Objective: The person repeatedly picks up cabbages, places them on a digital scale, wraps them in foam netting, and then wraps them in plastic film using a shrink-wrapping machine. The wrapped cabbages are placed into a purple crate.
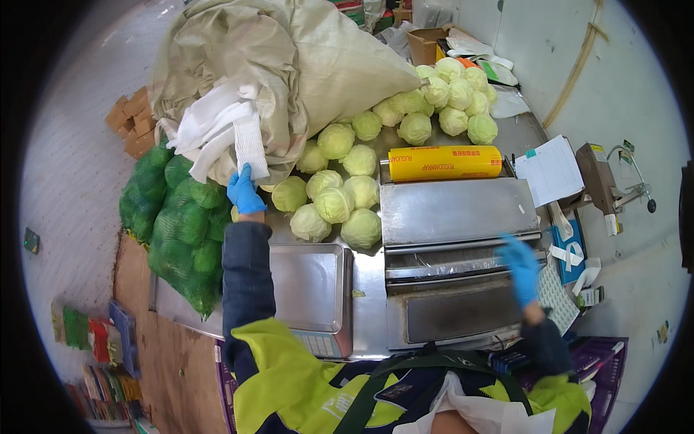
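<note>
My left hand, in a blue glove, grips the lower end of a ribbed white foam net sleeve. More white sleeves lie behind it on a large beige woven sack. Pale green cabbages are piled just right of this hand. My right hand, gloved in blue and blurred by motion, is over the right side of a film wrapping machine. Its fingers look extended, with nothing visible in them. A yellow-printed roll of cling film sits at the machine's back.
Green mesh bags of produce stand left of my left forearm. Below it is a weighing scale with a steel pan. More cabbages fill the back right. Beside the wall are written sheets and a brown device with a crank.
</note>
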Demonstrator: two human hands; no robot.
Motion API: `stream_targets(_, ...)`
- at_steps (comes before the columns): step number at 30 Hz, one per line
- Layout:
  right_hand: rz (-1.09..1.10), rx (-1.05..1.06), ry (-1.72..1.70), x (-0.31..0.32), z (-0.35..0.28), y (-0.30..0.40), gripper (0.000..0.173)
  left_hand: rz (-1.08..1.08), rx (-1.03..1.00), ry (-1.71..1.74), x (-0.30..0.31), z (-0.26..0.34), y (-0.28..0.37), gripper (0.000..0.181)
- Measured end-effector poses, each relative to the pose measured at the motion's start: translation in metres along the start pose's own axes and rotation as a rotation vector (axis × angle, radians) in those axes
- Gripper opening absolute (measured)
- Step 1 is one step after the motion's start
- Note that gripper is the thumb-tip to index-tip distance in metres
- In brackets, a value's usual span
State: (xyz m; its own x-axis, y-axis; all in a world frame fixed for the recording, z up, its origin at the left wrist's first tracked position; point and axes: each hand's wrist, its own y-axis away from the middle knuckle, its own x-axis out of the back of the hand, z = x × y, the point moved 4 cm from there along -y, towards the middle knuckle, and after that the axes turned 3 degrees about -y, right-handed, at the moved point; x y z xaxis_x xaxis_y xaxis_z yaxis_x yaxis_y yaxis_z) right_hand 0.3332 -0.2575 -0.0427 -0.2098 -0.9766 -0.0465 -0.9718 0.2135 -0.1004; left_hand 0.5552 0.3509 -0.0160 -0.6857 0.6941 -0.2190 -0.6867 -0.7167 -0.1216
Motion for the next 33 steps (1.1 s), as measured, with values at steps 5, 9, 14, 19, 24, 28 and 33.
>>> stream_targets(5, -0.544, 0.129, 0.311, -0.218, 0.021, -0.01, 0.037, 0.054, -0.63, -0.309, -0.007, 0.088, 0.105, 0.011)
stream_targets(9, -0.733, 0.143, 0.246, -0.295, -0.002, 0.001, 0.055, -0.12, -1.009, -0.578, 0.026, 0.155, 0.134, 0.024)
stream_targets(14, -0.434, 0.697, 0.568, -0.288, -0.051, 0.004, 0.068, -0.927, -1.014, -0.745, 0.019, 0.136, 0.222, 0.036)
stream_targets(19, -0.745, 0.417, 0.532, -0.258, -0.029, 0.038, 0.052, -0.662, 0.039, -0.045, 0.0, 0.096, 0.306, 0.041)
stream_targets(24, -0.841, -0.513, -0.403, -0.209, -0.026, 0.043, 0.04, -0.376, 0.321, 0.426, 0.013, 0.055, 0.307, 0.021)
stream_targets(28, -0.704, -0.358, -0.338, -0.22, -0.002, 0.039, 0.051, -0.597, 0.382, 0.143, -0.003, 0.041, 0.344, 0.012)
stream_targets(33, -0.642, -0.311, -0.305, -0.231, 0.013, 0.038, 0.053, -0.369, 0.085, -0.084, 0.014, 0.004, 0.35, 0.012)
